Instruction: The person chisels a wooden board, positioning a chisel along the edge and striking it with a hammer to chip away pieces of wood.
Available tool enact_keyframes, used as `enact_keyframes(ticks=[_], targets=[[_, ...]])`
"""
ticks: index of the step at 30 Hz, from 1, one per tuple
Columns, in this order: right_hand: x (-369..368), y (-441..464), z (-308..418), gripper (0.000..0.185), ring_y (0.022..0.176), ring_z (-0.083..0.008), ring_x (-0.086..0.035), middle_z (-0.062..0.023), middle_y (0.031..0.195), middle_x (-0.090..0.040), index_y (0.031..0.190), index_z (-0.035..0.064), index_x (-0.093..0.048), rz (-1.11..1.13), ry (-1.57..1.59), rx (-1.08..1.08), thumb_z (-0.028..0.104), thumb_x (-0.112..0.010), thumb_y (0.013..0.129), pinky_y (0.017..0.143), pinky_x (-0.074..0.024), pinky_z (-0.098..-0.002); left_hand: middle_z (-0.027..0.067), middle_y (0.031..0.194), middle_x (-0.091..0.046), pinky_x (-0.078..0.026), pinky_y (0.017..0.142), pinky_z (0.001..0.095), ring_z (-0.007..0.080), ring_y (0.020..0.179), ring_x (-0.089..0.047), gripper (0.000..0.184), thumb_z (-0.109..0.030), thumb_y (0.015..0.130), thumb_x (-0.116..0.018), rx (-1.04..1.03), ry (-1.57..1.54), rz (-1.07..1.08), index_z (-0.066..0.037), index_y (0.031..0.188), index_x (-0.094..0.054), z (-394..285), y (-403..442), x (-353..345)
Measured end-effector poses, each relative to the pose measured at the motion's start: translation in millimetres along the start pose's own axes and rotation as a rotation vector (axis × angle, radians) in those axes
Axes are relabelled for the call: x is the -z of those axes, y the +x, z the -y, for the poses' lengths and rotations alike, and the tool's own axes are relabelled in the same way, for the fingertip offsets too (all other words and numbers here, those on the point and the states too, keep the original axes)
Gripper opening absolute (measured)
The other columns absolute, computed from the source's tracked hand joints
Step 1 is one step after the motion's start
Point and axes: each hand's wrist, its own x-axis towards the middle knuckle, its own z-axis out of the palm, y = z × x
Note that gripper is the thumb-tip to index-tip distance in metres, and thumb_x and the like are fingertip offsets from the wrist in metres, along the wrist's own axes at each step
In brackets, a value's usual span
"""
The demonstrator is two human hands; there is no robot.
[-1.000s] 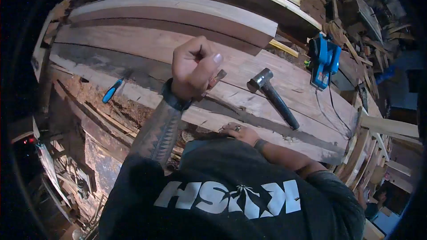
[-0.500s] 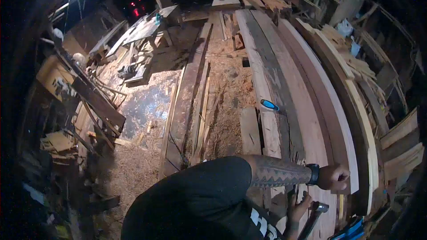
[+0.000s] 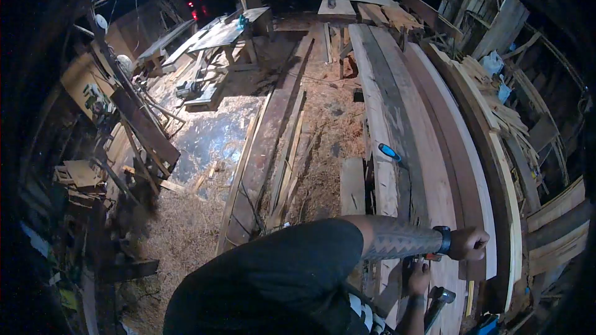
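My left arm reaches across the boards, with a dark watch on the wrist. My left hand (image 3: 469, 244) is closed in a fist over the reddish-brown board (image 3: 458, 198); what it may hold is hidden. Below it, my right hand (image 3: 419, 278) has its fingers curled beside a small orange-red piece (image 3: 433, 257), mostly covered by my left forearm. A hammer-like tool with a metal head (image 3: 442, 294) lies to the right of my right hand, apart from it. Farther up the planks rests a tool with a blue-and-black handle (image 3: 389, 151).
Long planks (image 3: 397, 87) run away from me. Sawdust and shavings cover the ground (image 3: 332, 130) on their left. A lit worktable (image 3: 217, 38) stands at the back left. Stacked timber (image 3: 559, 229) and leaning scrap boards (image 3: 146, 133) line both sides. Something blue (image 3: 488, 326) shows at the bottom edge.
My right hand has shifted up and away from the metal-headed tool, and the orange-red piece now shows by its fingers. My left fist stays closed. The whole view has shifted slightly.
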Motion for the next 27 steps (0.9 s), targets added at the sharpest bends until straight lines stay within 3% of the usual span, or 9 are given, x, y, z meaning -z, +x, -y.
enact_keyframes(ticks=[4,6,8,12,13,17,20,25,27], targets=[[-5.0,-18.7,27.3,0.048,0.078,-0.0339,-0.065,-0.0221,0.085,-0.07,0.098,-0.0051,-0.07,-0.116,0.325,0.027,0.04,-0.056,0.104,0.074,-0.0488,-0.0474,0.0061,0.065,-0.051,-0.041,0.059,0.0399,0.0202,0.063,-0.052,0.031,-0.029,0.081,-0.072,-0.088,0.087,-0.051,-0.007,0.073,-0.053,15.7,10.1,-9.8],[-58.1,20.7,-75.0,0.047,0.1,-0.0293,-0.066,-0.0207,0.112,-0.07,0.118,-0.0019,-0.071,-0.14,0.236,-0.132,0.041,-0.059,0.102,0.084,-0.0508,-0.0434,0.0044,0.065,-0.05,-0.041,0.058,0.0383,0.0175,0.063,-0.05,0.031,-0.029,0.081,-0.073,-0.067,0.122,-0.017,-0.007,0.071,-0.053,10.6,8.6,4.0],[-6.1,-18.0,24.9,0.047,0.111,-0.0388,-0.064,-0.025,0.12,-0.068,0.119,-0.0021,-0.069,-0.142,0.151,-0.263,0.039,-0.063,0.098,0.093,-0.0497,-0.048,0.0028,0.064,-0.049,-0.04,0.058,0.0366,0.0148,0.063,-0.048,0.032,-0.029,0.081,-0.074,-0.047,0.102,0.022,-0.007,0.07,-0.052,18.6,17.6,14.3],[2.7,-22.8,28.3,0.041,0.076,-0.0333,-0.062,-0.0252,0.083,-0.065,0.094,-0.0036,-0.067,-0.206,0.27,-0.127,0.036,-0.06,0.1,0.075,-0.0478,-0.0438,-0.0006,0.064,-0.047,-0.038,0.056,0.0334,0.0094,0.063,-0.044,0.034,-0.029,0.082,-0.075,0.021,0.016,0.092,-0.008,0.067,-0.052,17.8,20.0,30.9],[4.3,-20.5,26.3,0.044,0.069,-0.0257,-0.055,-0.0172,0.075,-0.063,0.088,-0.0036,-0.066,-0.206,0.253,-0.147,0.037,-0.059,0.103,0.069,-0.0451,-0.04,-0.0026,0.068,-0.049,-0.04,0.056,0.0294,0.005,0.066,-0.046,0.031,-0.02,0.089,-0.073,0.066,-0.02,0.18,-0.008,0.073,-0.049,16.4,15.6,36.0],[0.4,-10.3,8.9,0.052,0.07,-0.0128,-0.054,-0.0031,0.074,-0.062,0.082,0.0018,-0.066,-0.098,0.452,-0.171,0.048,-0.055,0.104,0.063,-0.0419,-0.0331,-0.0031,0.068,-0.047,-0.039,0.06,0.0275,0.0061,0.066,-0.045,0.031,-0.022,0.092,-0.069,0.097,-0.02,0.143,-0.008,0.073,-0.049,7.9,4.4,43.0],[23.8,6.6,16.6,0.052,0.07,-0.0127,-0.054,-0.0035,0.076,-0.062,0.085,0.0047,-0.066,0.232,0.277,-0.265,0.052,-0.055,0.103,0.063,-0.0423,-0.0321,-0.0033,0.068,-0.047,-0.039,0.059,0.028,0.0069,0.064,-0.044,0.03,-0.023,0.092,-0.069,0.055,0.003,0.116,-0.009,0.074,-0.049,4.3,2.5,50.5],[18.5,18.8,9.8,0.057,0.064,-0.0137,-0.054,-0.0021,0.071,-0.058,0.087,0.0063,-0.063,0.276,0.248,-0.359,0.059,-0.051,0.104,0.058,-0.0424,-0.0323,-0.0004,0.062,-0.044,-0.038,0.058,0.0329,0.0102,0.062,-0.043,0.034,-0.029,0.085,-0.072,0.077,-0.041,0.089,-0.007,0.071,-0.05,9.0,8.5,44.5],[15.8,16.9,9.1,0.059,0.071,-0.019,-0.06,-0.0086,0.074,-0.064,0.087,0.0037,-0.066,0.268,0.317,-0.367,0.058,-0.051,0.103,0.067,-0.0467,-0.0361,0.0001,0.062,-0.044,-0.039,0.058,0.0335,0.0108,0.063,-0.043,0.034,-0.03,0.084,-0.072,0.061,-0.027,0.123,-0.006,0.071,-0.051,5.4,11.8,36.6]])
